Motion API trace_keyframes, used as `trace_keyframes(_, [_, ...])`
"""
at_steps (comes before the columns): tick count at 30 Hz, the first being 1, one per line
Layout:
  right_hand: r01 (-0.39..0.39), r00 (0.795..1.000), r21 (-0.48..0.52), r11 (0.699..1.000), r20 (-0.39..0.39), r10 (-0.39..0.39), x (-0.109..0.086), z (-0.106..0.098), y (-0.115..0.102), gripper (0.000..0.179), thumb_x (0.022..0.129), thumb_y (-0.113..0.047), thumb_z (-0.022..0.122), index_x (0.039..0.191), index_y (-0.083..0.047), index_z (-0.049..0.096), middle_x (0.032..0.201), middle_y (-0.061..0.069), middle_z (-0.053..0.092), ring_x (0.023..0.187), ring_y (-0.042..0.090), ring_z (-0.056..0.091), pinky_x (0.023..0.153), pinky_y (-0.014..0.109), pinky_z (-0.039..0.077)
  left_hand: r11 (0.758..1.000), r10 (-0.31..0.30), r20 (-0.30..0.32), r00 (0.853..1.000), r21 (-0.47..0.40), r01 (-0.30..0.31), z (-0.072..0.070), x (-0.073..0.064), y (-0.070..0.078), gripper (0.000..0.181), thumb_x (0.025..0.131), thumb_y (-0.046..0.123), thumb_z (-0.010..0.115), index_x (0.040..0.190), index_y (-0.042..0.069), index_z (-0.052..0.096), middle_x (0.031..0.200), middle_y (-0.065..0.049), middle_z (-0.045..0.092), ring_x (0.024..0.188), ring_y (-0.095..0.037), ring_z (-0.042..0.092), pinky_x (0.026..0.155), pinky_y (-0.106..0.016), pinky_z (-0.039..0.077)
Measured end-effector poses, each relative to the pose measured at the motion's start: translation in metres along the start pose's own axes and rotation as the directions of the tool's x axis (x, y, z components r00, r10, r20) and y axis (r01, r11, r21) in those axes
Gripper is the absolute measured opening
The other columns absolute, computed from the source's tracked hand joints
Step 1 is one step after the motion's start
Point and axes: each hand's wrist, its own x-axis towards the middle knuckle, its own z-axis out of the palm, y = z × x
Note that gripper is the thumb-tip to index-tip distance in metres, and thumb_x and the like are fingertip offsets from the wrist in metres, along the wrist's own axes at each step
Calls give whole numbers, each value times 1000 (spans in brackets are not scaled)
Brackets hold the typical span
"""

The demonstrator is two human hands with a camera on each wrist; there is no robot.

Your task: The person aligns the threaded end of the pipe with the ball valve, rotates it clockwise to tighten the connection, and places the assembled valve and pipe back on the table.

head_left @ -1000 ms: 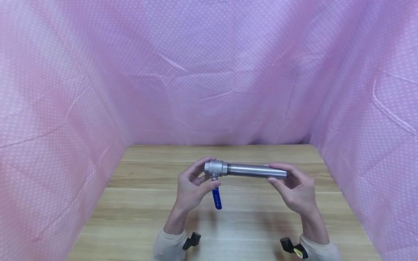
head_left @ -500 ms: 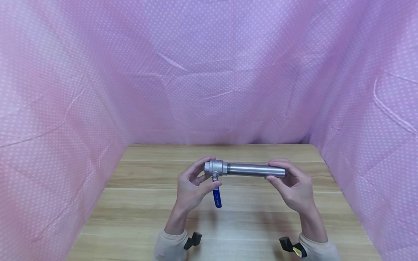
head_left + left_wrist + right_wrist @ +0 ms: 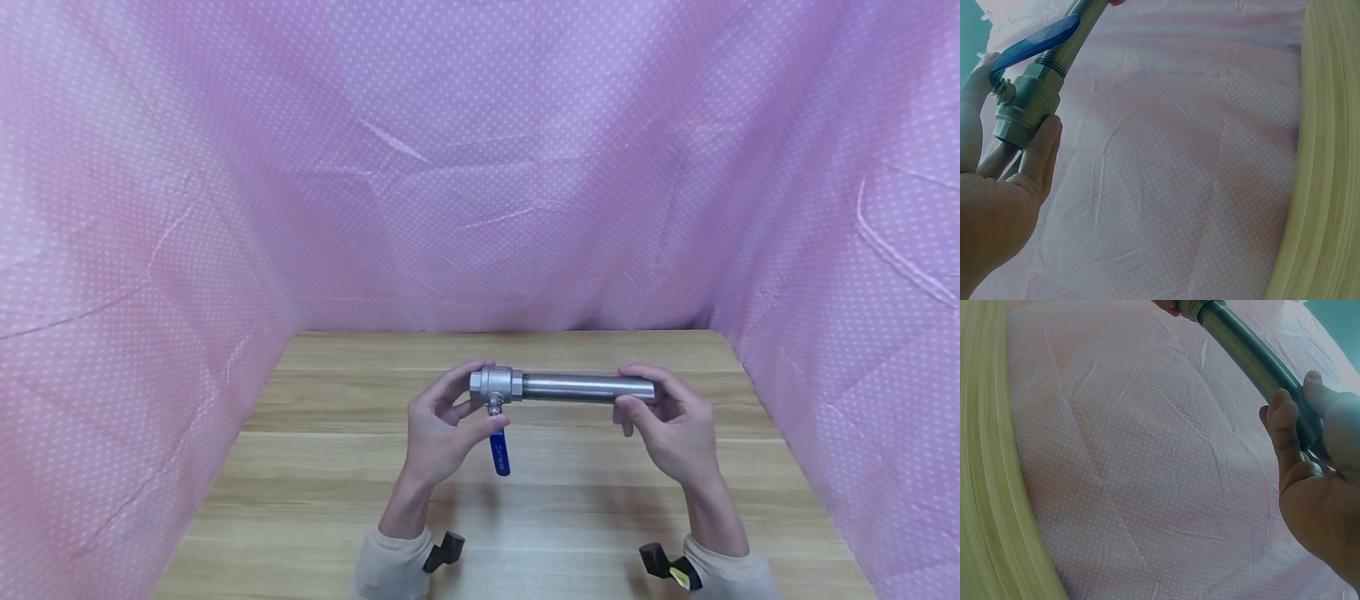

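Note:
Held level above the table is a steel ball valve (image 3: 497, 385) joined to a straight steel pipe (image 3: 577, 388). Some thread of the pipe shows at the joint in the left wrist view. My left hand (image 3: 441, 425) grips the valve body (image 3: 1030, 106), fingers behind it and thumb by the base of the blue lever handle (image 3: 500, 452). The handle points down toward me in the head view. My right hand (image 3: 678, 429) pinches the pipe's free end (image 3: 1291, 403) between thumb and fingers. The valve's far side and part of the pipe's end are hidden by the fingers.
A wooden table (image 3: 337, 483) lies below both hands. Pink dotted cloth (image 3: 480, 208) hangs round its back and sides. Each wrist wears a black camera mount, one on the left (image 3: 444, 552) and one on the right (image 3: 667, 567).
My right thumb has shifted upward over the pipe's near side, and a fingertip now shows below it. The right hand moved slightly left. The left hand stays on the valve, nearly still.

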Motion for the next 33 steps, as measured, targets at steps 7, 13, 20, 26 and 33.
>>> trace_keyframes(7, [-53, 997, 146, 988, 60, 44, 1, 0, -3, 49, 90, 40, 57, 138, 34, 49, 136, 24, 77, 92, 19, 83, 73, 26, 72, 1000, -8, -30, 1000, -15, 8, 1, 0, 0, 69, 82, -13, 91, 146, -1, 69, 147, -31, 69, 132, -17, 74, 113, -40, 67])
trace_keyframes(13, [-69, 994, 196, 978, 93, 51, 1, -1, -4, 52, 88, 44, 49, 138, 35, 44, 138, 23, 74, 97, 22, 84, 83, 30, 74, 999, -34, -49, 998, -19, 33, 1, 1, -1, 69, 82, -12, 92, 146, 0, 69, 147, -27, 71, 133, -18, 74, 114, -41, 66])
trace_keyframes(20, [-41, 998, 76, 996, 59, 37, 1, -3, -4, 49, 86, 43, 55, 134, 33, 52, 131, 16, 79, 95, 17, 83, 82, 24, 72, 999, -35, -46, 998, -6, 35, 1, 2, 1, 69, 82, -10, 92, 146, 3, 70, 147, -24, 72, 132, -19, 75, 112, -40, 67])
trace_keyframes(26, [-53, 998, -44, 998, 13, 54, 0, -4, -3, 46, 87, 38, 62, 132, 27, 60, 109, 6, 82, 89, 11, 80, 79, 18, 69, 999, -35, -43, 998, -5, 34, 0, 2, 1, 69, 81, -11, 92, 146, 2, 70, 147, -24, 72, 133, -19, 75, 113, -41, 67])
trace_keyframes(33, [-57, 998, -57, 997, -9, 56, 0, -2, -1, 41, 92, 34, 62, 132, 26, 62, 97, 5, 81, 77, 10, 72, 58, 21, 57, 1000, -27, -45, 999, -12, 26, 0, 3, 1, 69, 81, -12, 92, 145, 1, 70, 147, -27, 72, 132, -18, 75, 112, -41, 67])
